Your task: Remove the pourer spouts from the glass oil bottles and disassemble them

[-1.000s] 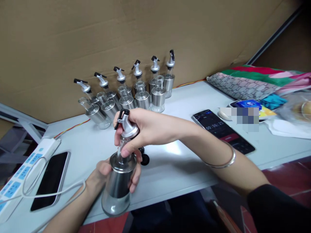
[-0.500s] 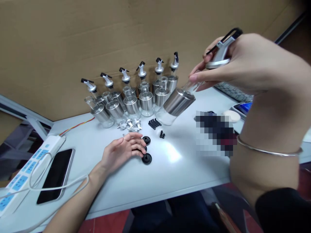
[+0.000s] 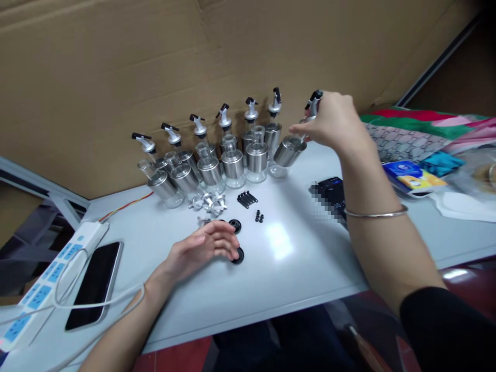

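Note:
My right hand (image 3: 329, 120) grips the neck of an oil bottle (image 3: 290, 151) with a steel sleeve and a silver pourer spout with a black lever (image 3: 313, 101). That bottle tilts slightly at the right end of the front row, its glass base at or just above the table. My left hand (image 3: 207, 244) lies palm inward, fingers loosely curled and apart, holding nothing. Its fingertips are at a round black cap (image 3: 238, 255), partly covering it. Another black cap (image 3: 234, 226) lies just beyond the fingers. Silver spout parts (image 3: 211, 202) are heaped behind the hand.
Open-necked bottles (image 3: 234, 169) form a front row; spouted bottles (image 3: 199, 129) stand behind against cardboard. Black levers (image 3: 247, 199) and small black plugs (image 3: 259, 216) lie mid-table. A phone (image 3: 95, 284) and power strip (image 3: 46, 294) are left; another phone (image 3: 333, 194) and a tissue pack (image 3: 413, 175) right.
My right hand has moved away from the camera with the spouted bottle, bringing it to the right end of the front row. My left hand has shifted slightly right, staying by the black caps.

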A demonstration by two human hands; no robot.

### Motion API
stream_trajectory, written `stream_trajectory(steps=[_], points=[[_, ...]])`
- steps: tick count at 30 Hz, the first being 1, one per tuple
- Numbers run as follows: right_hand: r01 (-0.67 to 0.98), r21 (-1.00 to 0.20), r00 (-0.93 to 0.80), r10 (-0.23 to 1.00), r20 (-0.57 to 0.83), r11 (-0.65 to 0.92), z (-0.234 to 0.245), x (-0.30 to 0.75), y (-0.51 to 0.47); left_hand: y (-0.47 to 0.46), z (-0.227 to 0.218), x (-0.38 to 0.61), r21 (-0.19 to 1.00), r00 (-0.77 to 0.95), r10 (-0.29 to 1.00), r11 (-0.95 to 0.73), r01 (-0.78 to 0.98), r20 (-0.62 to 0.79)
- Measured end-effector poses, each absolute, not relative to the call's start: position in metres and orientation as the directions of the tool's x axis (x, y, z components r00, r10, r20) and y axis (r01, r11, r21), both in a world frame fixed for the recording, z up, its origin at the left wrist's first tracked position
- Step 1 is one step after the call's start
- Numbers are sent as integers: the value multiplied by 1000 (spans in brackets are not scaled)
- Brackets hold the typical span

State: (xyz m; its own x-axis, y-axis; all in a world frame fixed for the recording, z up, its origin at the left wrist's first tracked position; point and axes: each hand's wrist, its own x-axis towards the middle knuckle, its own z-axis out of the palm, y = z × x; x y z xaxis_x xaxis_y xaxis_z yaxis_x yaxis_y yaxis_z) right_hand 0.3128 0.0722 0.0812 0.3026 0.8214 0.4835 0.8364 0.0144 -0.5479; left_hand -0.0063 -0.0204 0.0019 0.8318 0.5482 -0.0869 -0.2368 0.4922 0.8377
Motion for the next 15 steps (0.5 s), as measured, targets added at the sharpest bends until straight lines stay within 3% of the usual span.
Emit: stream_trajectory(steps=[4,9,15], points=[[788,-592,294,743,601,167,61,311,94,-19,-1,-7,834,833,544,503,-228,-100],[799,-567,238,761,603,199,46,304,105,-18,-4,-7,829,836,536,518,-213,-120],[815,-531,265,665,698,232,71,289,85,-19,-5,-6,810,826,547,543,-222,-140]])
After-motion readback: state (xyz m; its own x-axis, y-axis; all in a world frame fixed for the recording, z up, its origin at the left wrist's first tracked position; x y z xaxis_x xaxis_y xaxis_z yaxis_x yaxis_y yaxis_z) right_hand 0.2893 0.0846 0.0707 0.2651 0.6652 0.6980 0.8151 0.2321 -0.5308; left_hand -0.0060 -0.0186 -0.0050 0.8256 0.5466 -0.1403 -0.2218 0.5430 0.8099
